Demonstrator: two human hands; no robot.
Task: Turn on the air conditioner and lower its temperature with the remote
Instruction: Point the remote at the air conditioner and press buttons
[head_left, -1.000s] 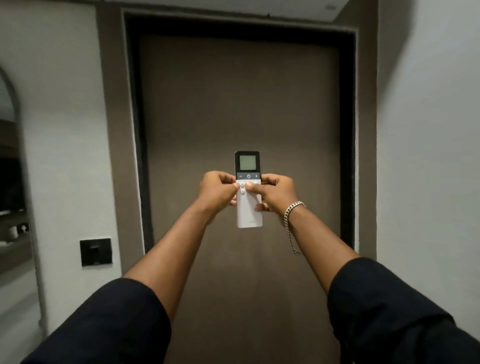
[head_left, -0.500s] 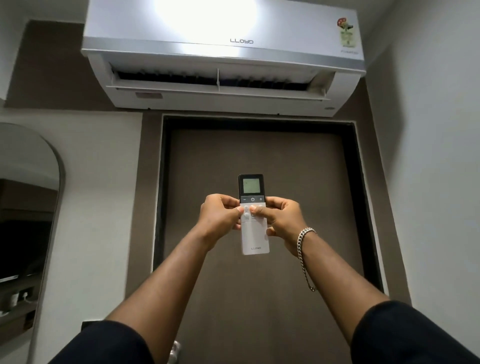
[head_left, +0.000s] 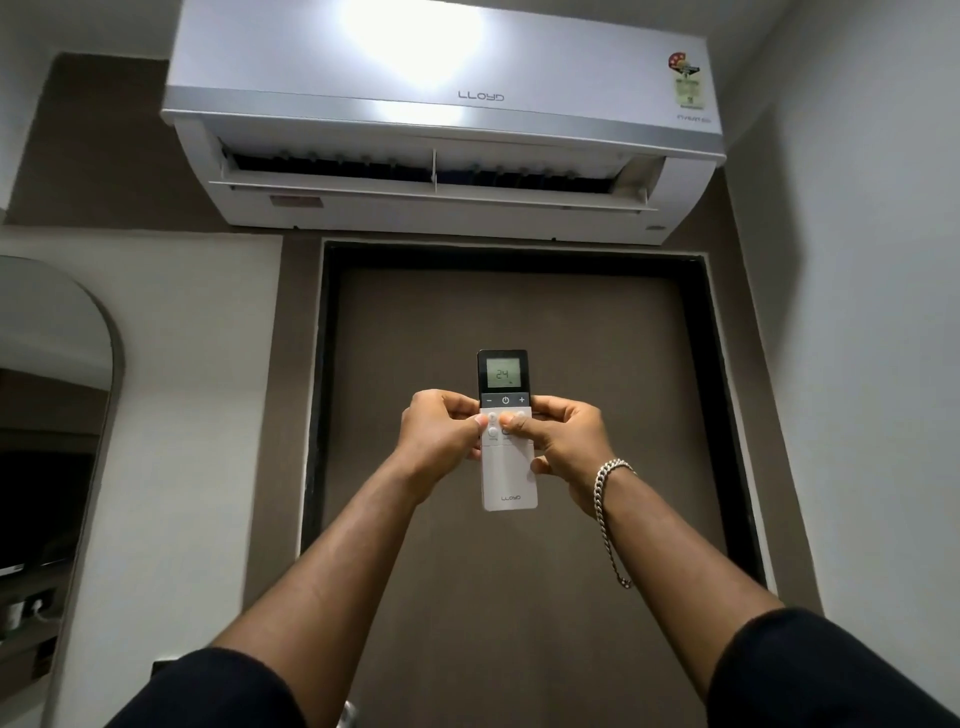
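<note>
Both hands made the grip: the left hand (head_left: 440, 434) and the right hand (head_left: 563, 447) were closed around the remote (head_left: 506, 431) from either side, fingers wrapped behind its body and both thumbs resting on the white button area just below the dark strip with the minus, power and plus keys. The remote was held upright at arm's length in front of the brown door (head_left: 519, 571), its top aimed up toward the air conditioner (head_left: 441, 130) mounted on the wall above the door frame. Its small screen (head_left: 503, 374) read 24. By the look of it the remote was a light, rigid plastic slab with a smooth casing, likely a little slippery, so pinching it along the two long edges at mid-body seemed the sound hold, leaving a thumb free to reach the minus key. The unit's flap stood open, which suggested it was already running, with the lowering of the temperature probably the step in hand. Compared with half a second earlier, the head had tilted a little further up, so the unit sat fuller in view, and the screen's digits, unreadable then, were legible. A chain bracelet (head_left: 605, 499) hung on the right wrist.
</note>
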